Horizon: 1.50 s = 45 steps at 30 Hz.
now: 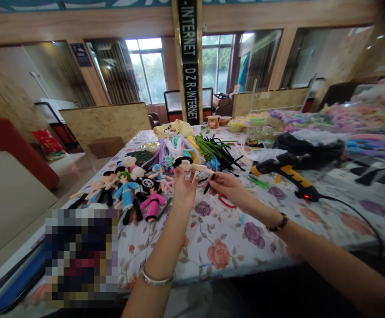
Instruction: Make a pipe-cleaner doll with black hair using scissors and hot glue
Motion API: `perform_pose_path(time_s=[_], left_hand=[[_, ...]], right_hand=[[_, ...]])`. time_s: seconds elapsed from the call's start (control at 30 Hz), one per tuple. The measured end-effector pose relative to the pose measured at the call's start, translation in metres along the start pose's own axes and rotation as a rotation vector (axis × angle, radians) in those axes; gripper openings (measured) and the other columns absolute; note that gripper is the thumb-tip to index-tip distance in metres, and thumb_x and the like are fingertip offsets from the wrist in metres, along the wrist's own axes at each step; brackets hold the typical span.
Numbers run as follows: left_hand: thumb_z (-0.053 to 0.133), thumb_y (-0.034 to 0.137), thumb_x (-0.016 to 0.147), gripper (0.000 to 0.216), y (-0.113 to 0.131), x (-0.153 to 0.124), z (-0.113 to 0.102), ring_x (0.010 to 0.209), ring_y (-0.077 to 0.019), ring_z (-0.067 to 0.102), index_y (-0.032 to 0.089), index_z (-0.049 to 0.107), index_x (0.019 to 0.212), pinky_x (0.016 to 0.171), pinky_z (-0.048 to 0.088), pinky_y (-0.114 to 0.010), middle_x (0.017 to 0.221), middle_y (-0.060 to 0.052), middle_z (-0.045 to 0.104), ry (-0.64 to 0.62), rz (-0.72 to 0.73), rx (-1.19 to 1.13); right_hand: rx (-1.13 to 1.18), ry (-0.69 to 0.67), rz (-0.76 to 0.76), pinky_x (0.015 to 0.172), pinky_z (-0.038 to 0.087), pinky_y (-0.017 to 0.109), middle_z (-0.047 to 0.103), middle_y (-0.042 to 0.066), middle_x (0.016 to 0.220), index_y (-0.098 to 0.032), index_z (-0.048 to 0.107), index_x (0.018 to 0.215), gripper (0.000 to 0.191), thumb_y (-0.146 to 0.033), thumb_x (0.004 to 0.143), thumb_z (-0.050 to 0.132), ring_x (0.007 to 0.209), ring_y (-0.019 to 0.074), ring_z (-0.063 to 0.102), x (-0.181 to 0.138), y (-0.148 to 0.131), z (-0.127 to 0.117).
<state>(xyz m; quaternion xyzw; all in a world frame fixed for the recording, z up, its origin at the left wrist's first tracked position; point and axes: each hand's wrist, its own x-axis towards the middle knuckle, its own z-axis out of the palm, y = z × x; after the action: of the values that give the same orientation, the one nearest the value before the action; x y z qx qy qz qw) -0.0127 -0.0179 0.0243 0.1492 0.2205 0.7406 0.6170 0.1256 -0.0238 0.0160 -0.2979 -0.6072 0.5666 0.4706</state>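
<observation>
My left hand (184, 187) is raised over the table's middle with its fingers curled round a small fuzzy doll (183, 162). The doll has a black top and a peach limb reaching right; much of it is hidden behind the fingers. Just to the right, my right hand (227, 187) pinches a short black fuzzy stem (208, 184), like a pipe cleaner, close to my left fingertips. Below that hand, red-handled scissors (227, 201) lie on the cloth. Several finished-looking dolls (126, 190) in blue, pink and black lie in a pile left of my left hand.
Bundles of coloured pipe cleaners (208, 148) lie behind my hands. A yellow and black glue gun (283, 172) with a lit red light and trailing cord stands at right, near a green pen-like tool (257, 182). The flowered tablecloth (222, 254) covers the table. Black plastic bag (308, 148) behind.
</observation>
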Motion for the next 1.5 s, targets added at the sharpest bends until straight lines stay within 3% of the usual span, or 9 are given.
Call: perform_pose_path(time_s=[0.23,0.4,0.57,0.83,1.0,1.1,1.3,1.5], left_hand=[[0.06,0.035,0.08,0.017,-0.001,0.002,-0.003,0.069,-0.0109,0.061,0.019,0.054,0.081,0.063,0.047,-0.024,0.077,0.001,0.058,-0.037,-0.031,0.066],[0.062,0.032,0.079,0.015,-0.004,0.003,-0.004,0.072,-0.0119,0.062,0.018,0.055,0.082,0.062,0.047,-0.024,0.083,-0.001,0.061,-0.073,-0.037,0.146],[0.063,0.027,0.078,0.014,-0.008,0.002,-0.005,0.075,-0.0135,0.064,0.018,0.054,0.084,0.062,0.046,-0.024,0.085,-0.001,0.062,-0.119,-0.076,0.239],[0.076,0.034,0.063,0.051,-0.015,-0.007,-0.006,0.074,-0.0128,0.063,0.023,0.056,0.109,0.067,0.046,-0.024,0.09,-0.001,0.065,-0.38,-0.038,0.475],[0.076,0.041,0.062,0.067,-0.017,-0.011,-0.005,0.073,-0.0119,0.062,0.028,0.05,0.122,0.066,0.047,-0.023,0.087,0.0,0.064,-0.458,-0.019,0.545],[0.074,0.041,0.064,0.071,-0.017,-0.013,-0.004,0.073,-0.0112,0.062,0.032,0.044,0.128,0.067,0.048,-0.022,0.091,0.0,0.065,-0.473,-0.004,0.57],[0.072,0.042,0.067,0.062,-0.017,-0.012,-0.005,0.075,-0.0116,0.062,0.032,0.049,0.124,0.067,0.048,-0.021,0.091,0.0,0.066,-0.502,0.004,0.578],[0.073,0.04,0.065,0.057,-0.017,-0.012,-0.004,0.073,-0.0103,0.063,0.03,0.055,0.117,0.068,0.048,-0.021,0.091,0.0,0.066,-0.496,0.01,0.566]], right_hand=[[-0.063,0.069,-0.072,0.05,0.034,0.022,0.057,-0.003,0.067,-0.018,0.066,0.086,0.027,-0.039,0.069,0.066,0.051,0.007,0.043,0.003,-0.017,-0.021],[-0.08,0.075,-0.075,0.053,0.036,0.023,0.059,-0.002,0.069,-0.017,0.066,0.092,0.034,-0.043,0.069,0.066,0.055,0.0079,0.045,0.008,-0.018,-0.031],[-0.231,0.201,-0.203,0.055,0.04,0.025,0.063,0.0,0.066,-0.018,0.059,0.085,0.033,-0.043,0.066,0.068,0.056,0.0111,0.051,0.014,-0.02,-0.045],[-0.721,0.418,-0.49,0.063,0.046,0.029,0.066,0.003,0.074,-0.019,0.062,0.082,0.011,-0.028,0.079,0.058,0.066,0.0156,0.06,0.005,-0.024,-0.041],[-0.922,0.418,-0.638,0.067,0.047,0.03,0.066,0.004,0.077,-0.019,0.063,0.078,0.008,-0.023,0.081,0.057,0.069,0.0165,0.061,-0.001,-0.025,-0.031],[-0.833,0.391,-0.6,0.065,0.049,0.029,0.066,0.003,0.075,-0.02,0.064,0.076,0.008,-0.026,0.079,0.06,0.068,0.0157,0.061,0.0,-0.024,-0.03],[-0.351,0.311,-0.368,0.062,0.051,0.028,0.066,0.002,0.068,-0.017,0.063,0.074,0.021,-0.036,0.068,0.07,0.064,0.0153,0.062,0.006,-0.018,-0.034],[-0.349,0.299,-0.357,0.062,0.05,0.028,0.064,0.001,0.066,-0.017,0.064,0.073,0.019,-0.035,0.069,0.068,0.062,0.0142,0.06,0.007,-0.019,-0.035]])
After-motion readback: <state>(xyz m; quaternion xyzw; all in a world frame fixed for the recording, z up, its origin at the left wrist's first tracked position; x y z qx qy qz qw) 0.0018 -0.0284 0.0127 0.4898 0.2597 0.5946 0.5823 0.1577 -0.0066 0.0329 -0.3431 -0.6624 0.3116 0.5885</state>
